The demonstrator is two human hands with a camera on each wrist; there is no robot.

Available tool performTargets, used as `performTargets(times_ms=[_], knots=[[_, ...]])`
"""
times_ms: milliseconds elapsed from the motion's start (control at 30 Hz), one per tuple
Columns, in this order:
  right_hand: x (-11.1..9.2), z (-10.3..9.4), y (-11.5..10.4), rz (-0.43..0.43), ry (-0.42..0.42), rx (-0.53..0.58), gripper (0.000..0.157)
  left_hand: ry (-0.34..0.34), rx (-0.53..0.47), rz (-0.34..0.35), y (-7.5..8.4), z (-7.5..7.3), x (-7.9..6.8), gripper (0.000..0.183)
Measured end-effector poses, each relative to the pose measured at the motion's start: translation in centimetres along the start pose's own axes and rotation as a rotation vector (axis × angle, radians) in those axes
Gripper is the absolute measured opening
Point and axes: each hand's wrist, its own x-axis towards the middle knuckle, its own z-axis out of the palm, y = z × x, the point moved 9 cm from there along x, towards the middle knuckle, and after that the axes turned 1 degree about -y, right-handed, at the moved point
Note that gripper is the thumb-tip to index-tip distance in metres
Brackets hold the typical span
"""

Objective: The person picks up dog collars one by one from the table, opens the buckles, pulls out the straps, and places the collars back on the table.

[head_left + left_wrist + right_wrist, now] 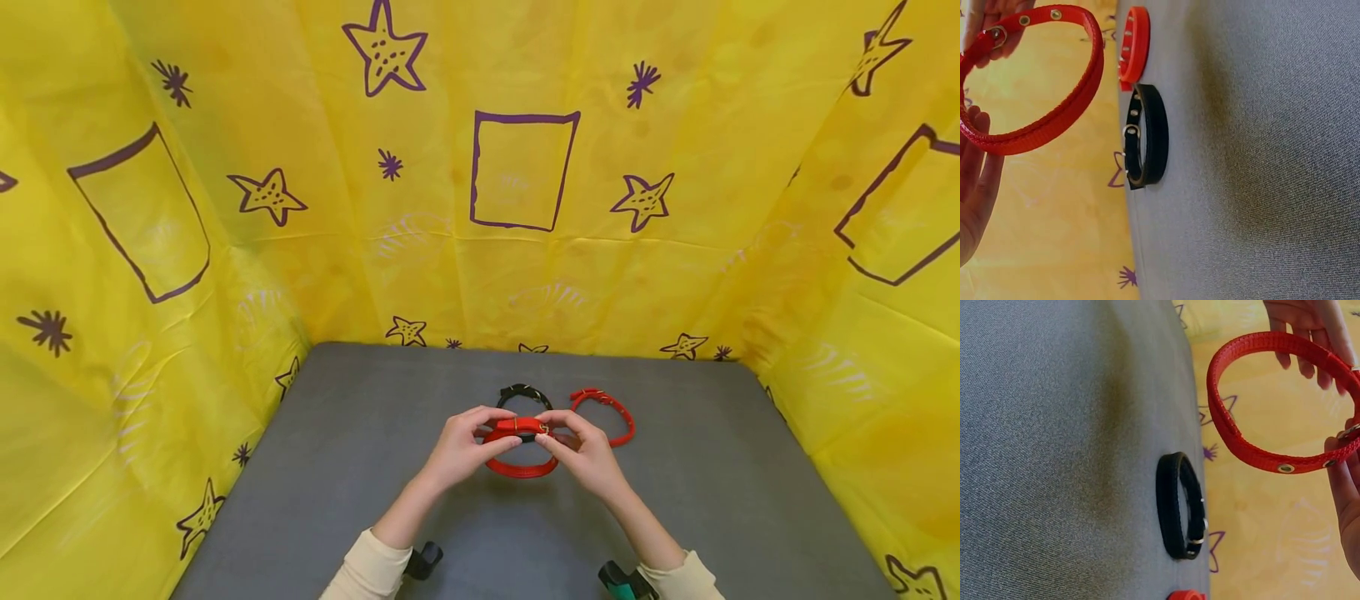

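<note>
Over grey table (712, 500), my left hand (463, 450) and right hand (588, 460) pinch red collar (522, 471) between thumbs and curled fingers, right beside buckle. Farther off, on table: black collar (1157, 134), second red collar (1141, 40) to its right. Behind: yellow cloth (525, 283).

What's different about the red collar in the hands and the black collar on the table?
The held red collar is bright red, but the black collar is black. The left hand and right hand hold the red collar up, while the black collar rests on the gray table. Both make loops and have metal-rimmed holes.
</note>
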Motion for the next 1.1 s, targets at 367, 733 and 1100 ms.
performTargets(times_ms=[367, 733, 1100], knots=[[-0.1, 0.2, -0.2, -0.027, -0.042, -0.023, 0.023, 0.013, 0.039, 0.004, 0.3, 0.3, 0.1, 0.025], [0.2, 0.5, -2.1, -0.169, -0.091, -0.15, 0.028, 0.059, 0.202, 0.12, 1.7, 0.2, 0.0, 0.023], [0.6, 1.1, 0.4, -0.248, -0.118, -0.276, 0.024, 0.046, 0.365, 0.145, 2.2, 0.5, -0.2, 0.024]])
